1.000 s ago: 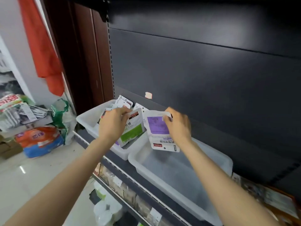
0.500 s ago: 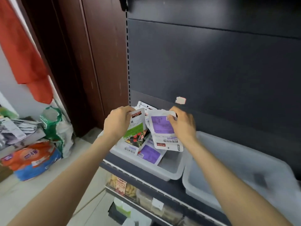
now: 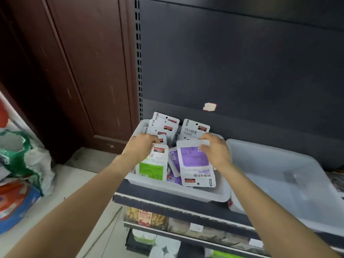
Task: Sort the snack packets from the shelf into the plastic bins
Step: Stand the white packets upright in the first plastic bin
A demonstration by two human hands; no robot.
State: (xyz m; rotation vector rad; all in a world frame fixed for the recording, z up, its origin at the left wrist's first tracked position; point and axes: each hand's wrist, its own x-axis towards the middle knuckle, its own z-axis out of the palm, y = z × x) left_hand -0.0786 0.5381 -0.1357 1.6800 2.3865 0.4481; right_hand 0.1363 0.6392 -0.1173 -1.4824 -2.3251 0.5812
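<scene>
Two white plastic bins stand side by side on a dark shelf. The left bin [image 3: 188, 192] holds several white snack packets, some upright at its back [image 3: 195, 128]. My left hand [image 3: 140, 148] grips the top of a packet with a green label [image 3: 151, 169] at the bin's left side. My right hand [image 3: 216, 150] pinches the top edge of a packet with a purple label [image 3: 195, 164], which hangs over the bin's middle. More purple packets [image 3: 174, 162] lie beneath. The right bin [image 3: 279, 183] holds no packets that I can see.
The dark back panel of the shelving [image 3: 242, 62] rises behind the bins, with a brown wooden door [image 3: 83, 71] to the left. Lower shelves [image 3: 147, 217] hold boxed snacks. Bags [image 3: 22, 164] lie on the floor at the left.
The view has swung left and down, centring the full left bin. Both hands have come lower into that bin, still holding the green and purple packets.
</scene>
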